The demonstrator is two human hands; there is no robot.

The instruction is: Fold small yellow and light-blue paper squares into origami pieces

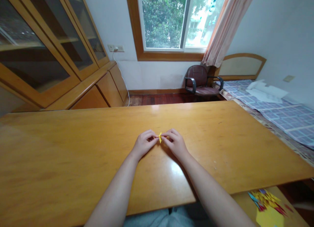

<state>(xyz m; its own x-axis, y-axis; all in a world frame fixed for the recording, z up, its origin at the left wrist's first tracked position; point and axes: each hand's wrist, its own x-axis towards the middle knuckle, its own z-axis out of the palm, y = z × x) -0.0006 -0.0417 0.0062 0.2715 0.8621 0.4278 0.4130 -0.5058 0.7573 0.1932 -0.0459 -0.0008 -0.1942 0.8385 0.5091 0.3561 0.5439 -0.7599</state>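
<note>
Just above the middle of the wooden table (73, 161), a small folded yellow paper piece (160, 137) is pinched between both hands. My left hand (145, 143) grips its left side with thumb and fingertips closed. From the other side, my right hand (175, 142) holds it in a like pinch. The piece stands out in narrow points above and below the fingertips; its exact folds are too small to make out.
At lower right, a lower surface (293, 217) holds a pile of yellow, red and blue folded paper pieces (267, 200) and a yellow paper sheet (270, 217). A brown armchair (198, 78), a bed (282, 112) and a glass-fronted cabinet (73, 69) stand beyond the table.
</note>
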